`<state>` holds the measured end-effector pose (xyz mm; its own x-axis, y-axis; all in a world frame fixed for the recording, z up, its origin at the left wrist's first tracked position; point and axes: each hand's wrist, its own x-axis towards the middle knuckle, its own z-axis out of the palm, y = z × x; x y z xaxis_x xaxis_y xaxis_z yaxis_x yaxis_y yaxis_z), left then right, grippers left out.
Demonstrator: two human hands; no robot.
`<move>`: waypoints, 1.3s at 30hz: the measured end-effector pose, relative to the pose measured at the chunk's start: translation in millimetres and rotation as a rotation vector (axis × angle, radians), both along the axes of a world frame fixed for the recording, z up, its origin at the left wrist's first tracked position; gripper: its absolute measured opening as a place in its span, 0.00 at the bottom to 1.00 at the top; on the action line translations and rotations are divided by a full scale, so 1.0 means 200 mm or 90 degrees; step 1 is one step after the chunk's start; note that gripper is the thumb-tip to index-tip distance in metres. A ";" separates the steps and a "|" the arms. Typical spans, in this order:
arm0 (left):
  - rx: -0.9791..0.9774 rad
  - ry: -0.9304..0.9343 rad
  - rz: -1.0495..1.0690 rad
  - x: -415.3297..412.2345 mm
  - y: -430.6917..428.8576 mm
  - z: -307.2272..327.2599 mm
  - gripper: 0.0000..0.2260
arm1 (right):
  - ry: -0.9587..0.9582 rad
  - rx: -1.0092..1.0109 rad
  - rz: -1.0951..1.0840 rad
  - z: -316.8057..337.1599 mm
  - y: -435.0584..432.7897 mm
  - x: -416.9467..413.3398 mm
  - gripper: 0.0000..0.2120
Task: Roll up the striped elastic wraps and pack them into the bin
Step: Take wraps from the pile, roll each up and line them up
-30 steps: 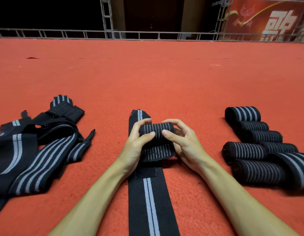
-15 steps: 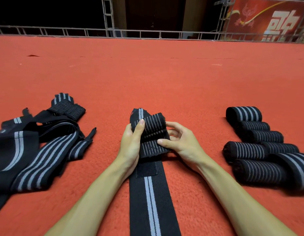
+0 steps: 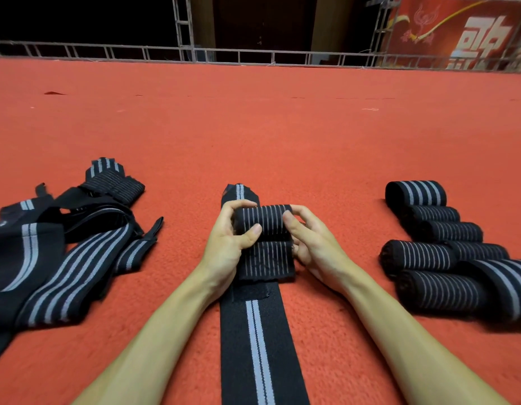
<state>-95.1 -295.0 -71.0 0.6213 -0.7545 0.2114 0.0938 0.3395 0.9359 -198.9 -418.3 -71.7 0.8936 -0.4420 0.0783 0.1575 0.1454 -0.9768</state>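
A black wrap with thin grey stripes (image 3: 263, 220) is partly rolled into a short cylinder, its loose tail (image 3: 266, 261) hanging toward me. My left hand (image 3: 228, 244) grips the roll's left end, thumb pressed on its front. My right hand (image 3: 310, 244) grips the right end, fingers curled round it. Beneath lies a flat wide black wrap with a double grey stripe (image 3: 257, 340), running from under the hands toward me. No bin is in view.
A tangled heap of unrolled striped wraps (image 3: 57, 252) lies to the left on the red carpet (image 3: 253, 135). Several finished rolls (image 3: 446, 249) lie in a cluster to the right. A metal rail (image 3: 195, 54) and a red banner (image 3: 463, 30) stand far back.
The roll, tilted and lifted at its left end half a second ago, now lies level between both hands. My left thumb has come round onto its front.
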 end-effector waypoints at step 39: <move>0.117 -0.057 -0.004 -0.32 -0.37 0.26 0.08 | 0.208 -0.374 -0.196 0.39 -0.40 -0.47 0.08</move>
